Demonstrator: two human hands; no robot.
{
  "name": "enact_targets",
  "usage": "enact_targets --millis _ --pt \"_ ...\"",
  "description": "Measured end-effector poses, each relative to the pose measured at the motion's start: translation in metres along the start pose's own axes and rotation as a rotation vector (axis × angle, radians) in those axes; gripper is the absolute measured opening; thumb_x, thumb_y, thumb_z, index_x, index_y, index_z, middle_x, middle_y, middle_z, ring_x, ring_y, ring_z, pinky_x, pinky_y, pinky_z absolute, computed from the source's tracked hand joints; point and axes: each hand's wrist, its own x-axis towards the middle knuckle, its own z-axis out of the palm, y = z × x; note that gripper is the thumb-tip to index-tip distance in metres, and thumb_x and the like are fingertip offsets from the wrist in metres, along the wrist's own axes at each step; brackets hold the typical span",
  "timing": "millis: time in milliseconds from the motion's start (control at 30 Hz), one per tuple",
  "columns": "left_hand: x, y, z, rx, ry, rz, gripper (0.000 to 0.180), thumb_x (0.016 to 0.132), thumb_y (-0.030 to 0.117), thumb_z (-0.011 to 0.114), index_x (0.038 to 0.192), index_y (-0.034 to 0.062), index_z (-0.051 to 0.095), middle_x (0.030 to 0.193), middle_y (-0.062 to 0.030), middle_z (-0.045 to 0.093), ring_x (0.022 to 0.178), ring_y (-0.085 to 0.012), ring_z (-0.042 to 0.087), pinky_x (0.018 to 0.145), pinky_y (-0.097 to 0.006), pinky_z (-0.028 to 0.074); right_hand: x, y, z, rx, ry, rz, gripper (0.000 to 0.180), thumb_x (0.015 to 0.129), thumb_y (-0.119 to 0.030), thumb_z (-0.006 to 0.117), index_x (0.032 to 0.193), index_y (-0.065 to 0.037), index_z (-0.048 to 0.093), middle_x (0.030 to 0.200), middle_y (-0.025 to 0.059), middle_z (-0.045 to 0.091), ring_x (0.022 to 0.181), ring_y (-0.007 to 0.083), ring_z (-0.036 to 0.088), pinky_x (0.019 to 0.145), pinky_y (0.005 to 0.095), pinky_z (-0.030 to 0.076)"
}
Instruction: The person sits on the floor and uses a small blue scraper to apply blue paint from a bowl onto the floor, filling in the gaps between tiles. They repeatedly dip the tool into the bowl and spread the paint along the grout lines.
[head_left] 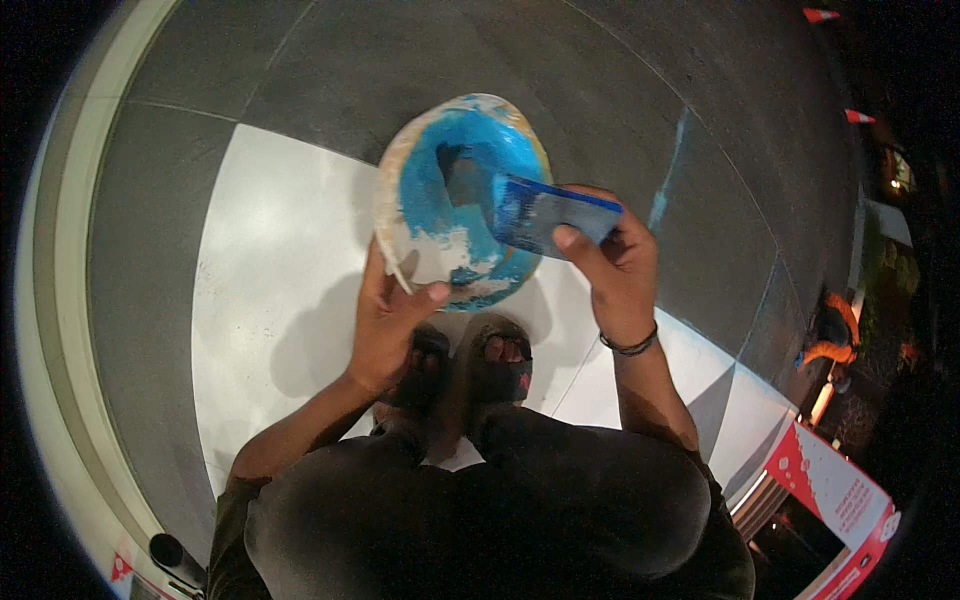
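Standing on a floor of dark grey and white tiles [270, 260], the person holds a shallow round bowl [425, 250] at waist height, directly above the feet. The left hand [390, 325] grips the bowl's near rim, thumb pressed on the inner face and fingers curled beneath it. Blue paint [450, 150] coats the upper inside of the bowl; the lower part shows bare white patches and a smeared edge. The right hand [615, 270] is closed on a flat blue-stained scraper card [545, 212], thumb on top and fingers behind, with the card's far edge reaching into the bowl and touching the painted surface. A dark band [630, 346] sits on the right wrist. Both feet wear dark sandals [498, 365], planted on the white tile just below the bowl. A faint blue streak [668, 180] marks the grey tile to the right. A red and white sign [835, 490] lies at the lower right, well apart from the hands.
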Motion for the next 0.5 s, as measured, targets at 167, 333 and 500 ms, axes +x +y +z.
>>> enact_targets --millis 167,333,500 --pt "0.001 -0.006 -0.014 -0.032 0.125 -0.073 0.078 0.083 0.01 0.069 0.148 0.0075 0.025 0.137 -0.0154 0.045 0.123 -0.0282 0.05 0.103 -0.044 0.045 -0.025 0.009 -0.065 -0.201 0.197 -0.093 0.032 0.084 -0.007 0.073 0.114 0.0 0.065 0.11 0.0117 0.069 0.102 0.017 0.063 0.089 0.0324 0.049" --pt "0.01 -0.003 -0.005 0.056 0.157 -0.054 0.084 0.084 0.03 0.068 0.15 0.0097 0.019 0.145 -0.0159 0.034 0.13 -0.0338 0.042 0.105 -0.054 0.039 -0.069 0.081 -0.137 -0.675 0.474 -0.142 0.029 0.082 -0.01 0.074 0.11 -0.008 0.07 0.105 0.0075 0.071 0.089 0.0143 0.061 0.074 0.0292 0.048" --pt "0.016 -0.011 -0.017 0.079 0.149 -0.039 0.083 0.087 0.032 0.065 0.15 0.0109 0.015 0.148 -0.0159 0.031 0.131 -0.0343 0.042 0.106 -0.055 0.038 -0.116 0.159 -0.162 -1.018 0.551 -0.109 0.033 0.075 -0.003 0.073 0.107 -0.014 0.072 0.105 0.0058 0.071 0.086 0.0205 0.06 0.074 0.0313 0.048"
